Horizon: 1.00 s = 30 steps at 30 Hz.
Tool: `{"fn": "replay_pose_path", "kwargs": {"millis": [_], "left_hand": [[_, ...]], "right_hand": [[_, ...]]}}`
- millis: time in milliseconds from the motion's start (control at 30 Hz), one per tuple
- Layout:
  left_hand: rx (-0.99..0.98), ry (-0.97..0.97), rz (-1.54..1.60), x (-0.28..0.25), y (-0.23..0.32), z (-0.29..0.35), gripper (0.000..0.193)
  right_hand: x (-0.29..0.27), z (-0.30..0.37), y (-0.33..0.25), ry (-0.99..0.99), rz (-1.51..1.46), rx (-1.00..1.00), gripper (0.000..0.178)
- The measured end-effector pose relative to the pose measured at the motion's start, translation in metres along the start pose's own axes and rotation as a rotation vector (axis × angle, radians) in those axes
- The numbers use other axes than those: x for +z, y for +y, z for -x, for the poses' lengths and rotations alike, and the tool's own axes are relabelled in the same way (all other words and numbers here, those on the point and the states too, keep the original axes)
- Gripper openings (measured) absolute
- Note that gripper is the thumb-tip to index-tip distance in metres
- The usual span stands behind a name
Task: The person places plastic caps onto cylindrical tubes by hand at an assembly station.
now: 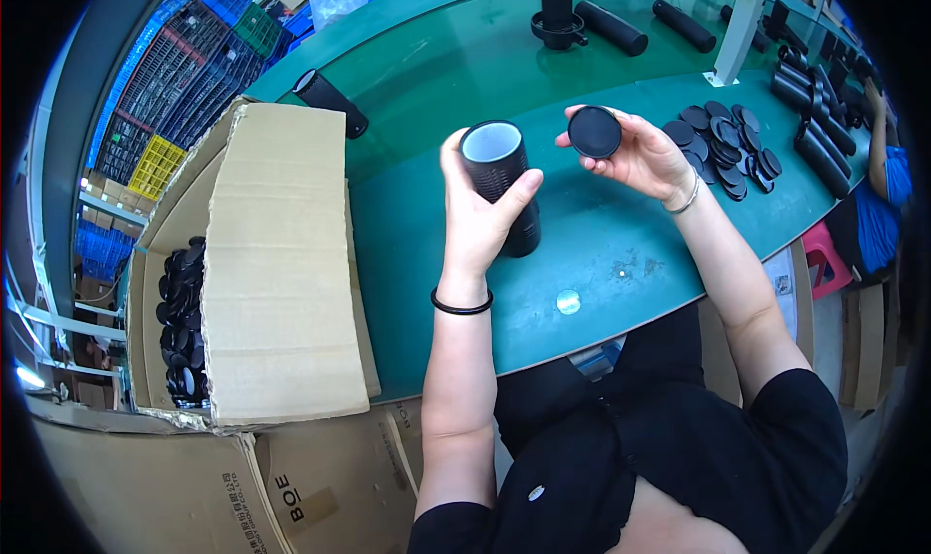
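Observation:
My left hand (477,213) is wrapped round a black tube (497,173) with a ribbed upper part. Its open top faces up and shows a pale inside; its lower end reaches down near the green table. A round black disc-shaped cap (594,132) is pinched in the fingers of my right hand (645,157), a short way right of the tube's mouth and apart from it. Beyond my right wrist lies a loose pile of similar black discs (722,147).
At left stands an open cardboard box (281,263) holding many black discs (182,321). Behind the green table (407,292), black tubes (611,28) lie on a green belt (436,60). A metal post (739,31) rises at back right. Another person (878,195) works at far right beside stacked tubes (822,157).

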<state>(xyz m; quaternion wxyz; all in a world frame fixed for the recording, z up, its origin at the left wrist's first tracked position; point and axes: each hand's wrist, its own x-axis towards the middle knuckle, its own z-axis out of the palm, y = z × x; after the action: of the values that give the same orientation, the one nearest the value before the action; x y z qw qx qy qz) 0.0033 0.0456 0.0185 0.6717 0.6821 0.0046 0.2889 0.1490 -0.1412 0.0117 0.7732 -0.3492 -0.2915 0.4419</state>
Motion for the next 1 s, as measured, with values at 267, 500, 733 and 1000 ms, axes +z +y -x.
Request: {"fn": "replay_pose_path", "kwargs": {"millis": [267,500,733,1000], "left_hand": [[-0.025,-0.116,0.108,0.005,0.004,0.006,0.063],[0.168,-0.2,-0.147,0.013,-0.011,0.005,0.06],[0.195,-0.161,-0.203,0.021,-0.009,0.005,0.059],[0.284,-0.062,-0.332,0.032,0.002,0.01,0.062]], "right_hand": [[0.018,0.006,-0.01,0.017,0.264,-0.114,0.054],[0.076,0.006,-0.043,-0.066,1.253,-0.475,0.047],[0.087,-0.006,-0.043,-0.259,1.563,-0.535,0.049],[0.086,0.001,-0.052,-0.266,1.618,-0.425,0.049]]}}
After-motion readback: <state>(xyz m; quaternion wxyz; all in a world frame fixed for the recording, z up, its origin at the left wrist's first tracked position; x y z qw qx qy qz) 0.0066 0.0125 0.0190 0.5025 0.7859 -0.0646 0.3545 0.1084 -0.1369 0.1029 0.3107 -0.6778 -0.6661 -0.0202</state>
